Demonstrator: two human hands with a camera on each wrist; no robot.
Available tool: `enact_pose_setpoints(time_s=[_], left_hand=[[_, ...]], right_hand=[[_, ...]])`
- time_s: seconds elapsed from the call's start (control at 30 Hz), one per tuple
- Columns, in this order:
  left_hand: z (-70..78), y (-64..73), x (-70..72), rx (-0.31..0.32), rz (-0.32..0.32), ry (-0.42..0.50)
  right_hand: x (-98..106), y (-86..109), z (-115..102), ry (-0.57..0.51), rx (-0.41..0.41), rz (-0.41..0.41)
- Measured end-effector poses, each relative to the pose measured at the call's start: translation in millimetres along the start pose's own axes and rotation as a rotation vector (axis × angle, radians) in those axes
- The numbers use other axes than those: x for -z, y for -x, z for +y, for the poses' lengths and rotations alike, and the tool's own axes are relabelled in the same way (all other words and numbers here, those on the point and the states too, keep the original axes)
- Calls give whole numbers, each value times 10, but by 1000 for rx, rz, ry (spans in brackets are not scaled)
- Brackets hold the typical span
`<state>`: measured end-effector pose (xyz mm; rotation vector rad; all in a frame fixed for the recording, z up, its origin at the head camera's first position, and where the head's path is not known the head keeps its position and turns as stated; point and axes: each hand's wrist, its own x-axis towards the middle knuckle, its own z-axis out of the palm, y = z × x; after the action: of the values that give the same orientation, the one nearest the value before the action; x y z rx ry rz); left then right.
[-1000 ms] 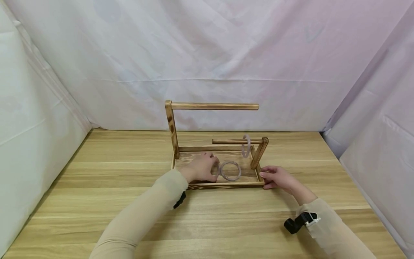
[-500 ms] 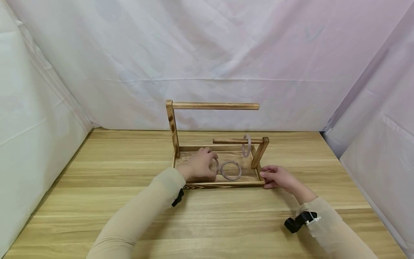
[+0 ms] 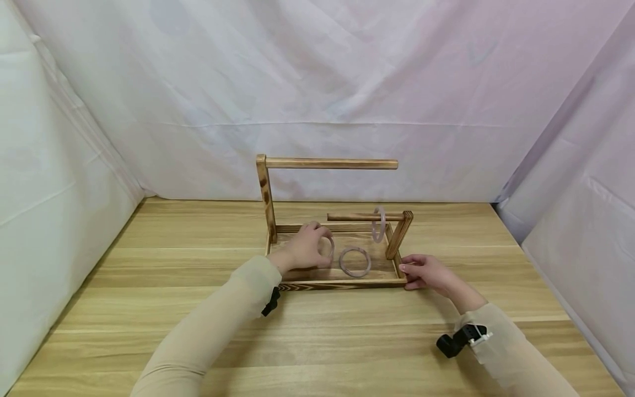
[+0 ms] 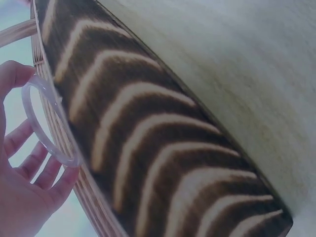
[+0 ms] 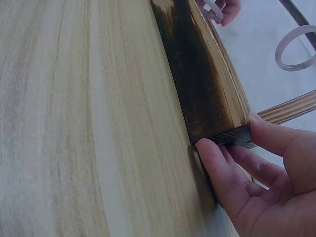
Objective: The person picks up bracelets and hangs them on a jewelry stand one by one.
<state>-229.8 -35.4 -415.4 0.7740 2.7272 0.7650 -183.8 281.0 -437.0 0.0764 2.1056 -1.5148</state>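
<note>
Ring [image 4: 28, 108] is held between thumb and fingers of the left hand [image 3: 306, 247], over the middle of the tray [image 3: 342, 284]. The right hand [image 3: 428, 271] grips the tray's near right corner. A second ring [image 3: 341, 263] lies in the tray, just right; a third ring [image 3: 383, 227] hangs around the lower bar [image 3: 349, 217], near its post [image 3: 398, 236].

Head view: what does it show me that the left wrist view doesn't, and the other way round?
Only head: one ring around the lower bar, another ring inside the tray, and the right sleeve.
Only left wrist: the palm side of the left grip, its thumb against the held ring.
Both: the left grip, the held ring, part of the tray and the tabletop.
</note>
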Motion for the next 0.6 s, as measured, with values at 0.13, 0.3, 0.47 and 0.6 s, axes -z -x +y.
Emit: enact_pose_setpoints(time_s=[0.13, 0.3, 0.47, 0.6], left_hand=[[-19, -7, 4, -9, 29, 25], [-32, -7, 23, -6, 52, 33], [-52, 3, 72, 8, 86, 44], [-82, 13, 109, 39, 95, 86]], right_hand=[[-1, 2, -1, 2, 2, 1], [-2, 2, 1, -2, 4, 2], [-1, -1, 5, -3, 7, -2], [3, -4, 6, -5, 5, -4]])
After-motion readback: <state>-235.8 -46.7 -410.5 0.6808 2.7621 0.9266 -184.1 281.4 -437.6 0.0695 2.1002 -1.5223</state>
